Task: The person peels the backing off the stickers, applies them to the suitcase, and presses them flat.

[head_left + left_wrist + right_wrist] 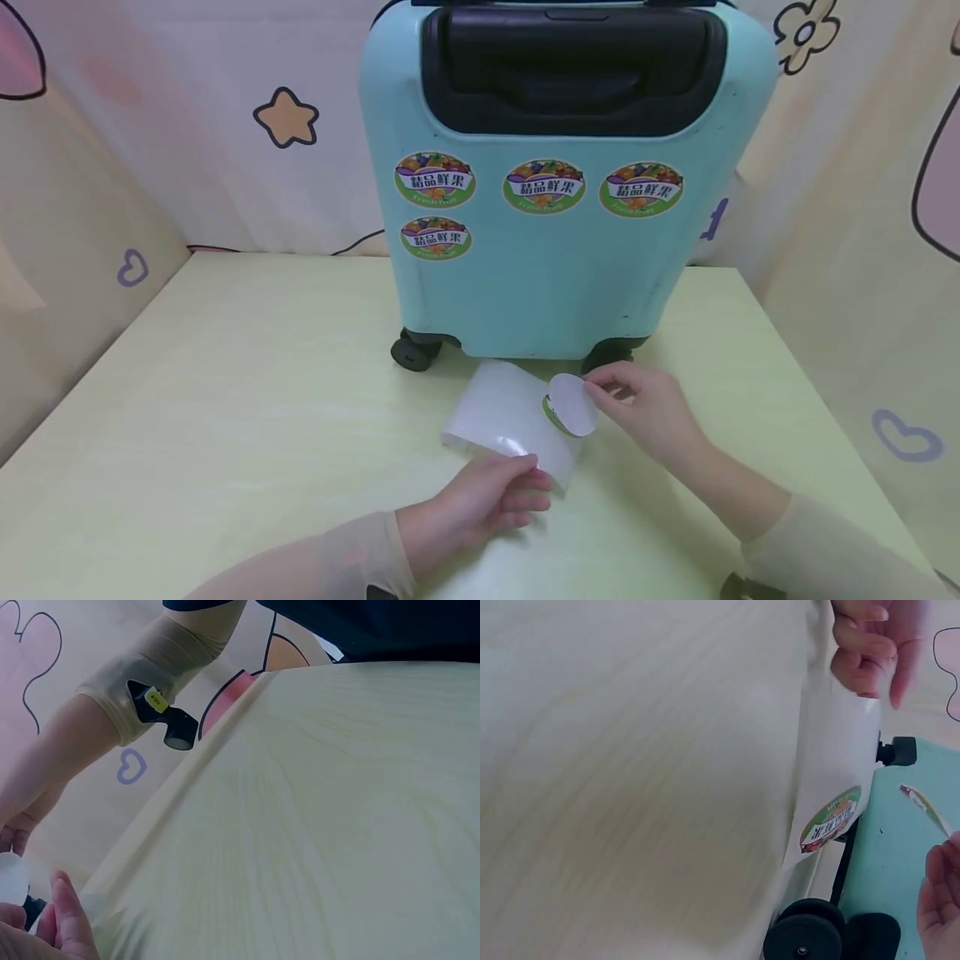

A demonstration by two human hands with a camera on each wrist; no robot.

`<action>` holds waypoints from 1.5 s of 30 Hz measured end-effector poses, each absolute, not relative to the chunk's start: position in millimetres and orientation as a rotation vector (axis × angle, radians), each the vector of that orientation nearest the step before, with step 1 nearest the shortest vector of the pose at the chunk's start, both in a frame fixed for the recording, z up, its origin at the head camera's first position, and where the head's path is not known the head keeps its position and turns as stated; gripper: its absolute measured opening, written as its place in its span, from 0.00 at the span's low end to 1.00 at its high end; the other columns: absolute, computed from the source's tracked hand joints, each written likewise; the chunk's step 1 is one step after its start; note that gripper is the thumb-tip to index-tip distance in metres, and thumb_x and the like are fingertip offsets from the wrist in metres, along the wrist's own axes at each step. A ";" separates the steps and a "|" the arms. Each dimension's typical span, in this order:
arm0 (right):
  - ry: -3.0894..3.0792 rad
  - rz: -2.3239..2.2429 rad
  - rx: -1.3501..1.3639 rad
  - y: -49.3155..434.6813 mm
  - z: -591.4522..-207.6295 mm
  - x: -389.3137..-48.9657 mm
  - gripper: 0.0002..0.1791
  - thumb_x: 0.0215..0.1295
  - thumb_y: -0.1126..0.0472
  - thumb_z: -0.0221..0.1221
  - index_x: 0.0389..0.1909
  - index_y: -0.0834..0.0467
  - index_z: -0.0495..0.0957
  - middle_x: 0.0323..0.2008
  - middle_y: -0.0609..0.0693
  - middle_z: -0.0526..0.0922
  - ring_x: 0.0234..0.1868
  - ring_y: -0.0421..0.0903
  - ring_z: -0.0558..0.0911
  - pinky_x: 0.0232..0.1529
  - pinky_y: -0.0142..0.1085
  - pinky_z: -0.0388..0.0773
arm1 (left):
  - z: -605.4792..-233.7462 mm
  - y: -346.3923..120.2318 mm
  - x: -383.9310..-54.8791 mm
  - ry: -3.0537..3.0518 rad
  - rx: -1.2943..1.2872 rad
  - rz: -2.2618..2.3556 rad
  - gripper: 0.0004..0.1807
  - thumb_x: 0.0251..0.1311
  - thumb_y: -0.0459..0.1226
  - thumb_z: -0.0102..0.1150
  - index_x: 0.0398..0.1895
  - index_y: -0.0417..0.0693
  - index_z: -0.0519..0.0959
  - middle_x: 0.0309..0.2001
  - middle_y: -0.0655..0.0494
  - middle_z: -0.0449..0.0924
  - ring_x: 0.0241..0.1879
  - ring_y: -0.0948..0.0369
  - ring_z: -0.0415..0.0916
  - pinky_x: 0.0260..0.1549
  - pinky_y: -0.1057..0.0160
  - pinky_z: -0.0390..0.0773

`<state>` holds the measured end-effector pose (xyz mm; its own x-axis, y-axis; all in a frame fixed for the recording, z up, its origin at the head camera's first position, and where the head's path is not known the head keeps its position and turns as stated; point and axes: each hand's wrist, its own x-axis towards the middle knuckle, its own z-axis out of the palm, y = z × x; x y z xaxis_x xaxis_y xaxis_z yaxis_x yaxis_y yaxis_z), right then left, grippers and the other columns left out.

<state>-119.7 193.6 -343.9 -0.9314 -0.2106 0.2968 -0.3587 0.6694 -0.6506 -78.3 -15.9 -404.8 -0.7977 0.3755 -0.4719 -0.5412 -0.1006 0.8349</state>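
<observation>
My right hand (648,408) pinches an oval sticker (573,406) by its edge, its white back facing up in the head view. That sticker is off the glossy white backing sheet (495,408), which curves up from the table in front of the suitcase. With thumb on top and fingers curled, my left hand (487,500) holds the sheet's near edge. In the right wrist view another fruit-print sticker (831,819) is still on the sheet. The light blue suitcase (540,283) stands upright, with several oval fruit stickers (543,187) on its front.
The suitcase stands on black wheels (415,352) at the back of the pale wood-pattern table (247,400). A black recessed panel (573,71) fills its upper front. Patterned curtains (187,125) enclose the back and sides. A small dark device (169,716) is strapped at a sleeve.
</observation>
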 end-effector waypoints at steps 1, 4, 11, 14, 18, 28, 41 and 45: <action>-2.667 1.097 0.490 192.2 -344.3 -119.0 0.05 0.57 0.65 0.64 0.35 0.58 0.83 0.33 0.46 0.83 0.33 0.43 0.80 0.34 0.34 0.78 | -404.1 -16.0 -77.8 1.558 -0.168 1.925 0.19 0.65 0.44 0.51 0.42 0.35 0.78 0.36 0.51 0.83 0.28 0.65 0.80 0.22 0.72 0.75; -2.572 1.042 0.573 188.4 -345.0 -117.4 0.05 0.55 0.68 0.65 0.33 0.58 0.83 0.33 0.46 0.83 0.32 0.41 0.79 0.33 0.34 0.78 | -397.0 -17.4 -75.5 1.536 -0.102 1.858 0.22 0.64 0.47 0.51 0.43 0.35 0.79 0.38 0.48 0.83 0.30 0.65 0.81 0.23 0.72 0.75; -2.205 0.871 0.896 177.2 -340.3 -118.1 0.06 0.53 0.69 0.65 0.33 0.61 0.83 0.35 0.49 0.84 0.35 0.44 0.82 0.37 0.29 0.77 | -359.0 -30.4 -83.1 1.505 -0.014 1.974 0.21 0.65 0.45 0.51 0.46 0.35 0.78 0.42 0.48 0.82 0.33 0.64 0.81 0.27 0.72 0.75; -2.010 0.713 1.054 167.7 -333.6 -118.8 0.08 0.61 0.63 0.59 0.32 0.63 0.83 0.34 0.52 0.85 0.34 0.47 0.83 0.35 0.34 0.78 | -343.7 -37.3 -93.0 1.550 -0.010 2.073 0.20 0.65 0.45 0.51 0.47 0.35 0.76 0.41 0.50 0.82 0.36 0.62 0.80 0.29 0.71 0.76; -1.791 0.547 1.201 154.3 -326.0 -119.7 0.13 0.66 0.62 0.53 0.30 0.64 0.84 0.32 0.53 0.85 0.29 0.47 0.83 0.30 0.39 0.79 | -332.7 -43.9 -103.9 1.623 0.007 2.124 0.16 0.63 0.44 0.53 0.43 0.39 0.77 0.41 0.51 0.81 0.38 0.61 0.80 0.31 0.69 0.77; -1.958 0.605 1.212 148.7 -332.1 -122.1 0.18 0.66 0.52 0.55 0.40 0.65 0.82 0.41 0.55 0.83 0.41 0.49 0.81 0.41 0.42 0.77 | -331.0 -57.1 -118.8 1.996 0.266 2.010 0.12 0.63 0.36 0.54 0.43 0.34 0.77 0.37 0.51 0.81 0.34 0.59 0.81 0.32 0.61 0.79; -2.611 1.471 0.525 157.6 -322.9 -130.9 0.07 0.60 0.65 0.61 0.38 0.64 0.81 0.33 0.53 0.83 0.32 0.45 0.81 0.36 0.31 0.78 | -316.2 -64.8 -132.4 2.615 0.616 1.686 0.05 0.59 0.33 0.59 0.34 0.40 0.82 0.31 0.54 0.82 0.29 0.64 0.80 0.31 0.66 0.78; -2.496 1.376 0.623 155.7 -316.9 -132.8 0.05 0.58 0.67 0.62 0.36 0.63 0.82 0.31 0.51 0.84 0.29 0.45 0.81 0.32 0.28 0.77 | -311.5 -67.3 -139.9 2.738 0.623 1.633 0.06 0.59 0.33 0.59 0.35 0.41 0.83 0.30 0.55 0.82 0.29 0.64 0.79 0.31 0.66 0.78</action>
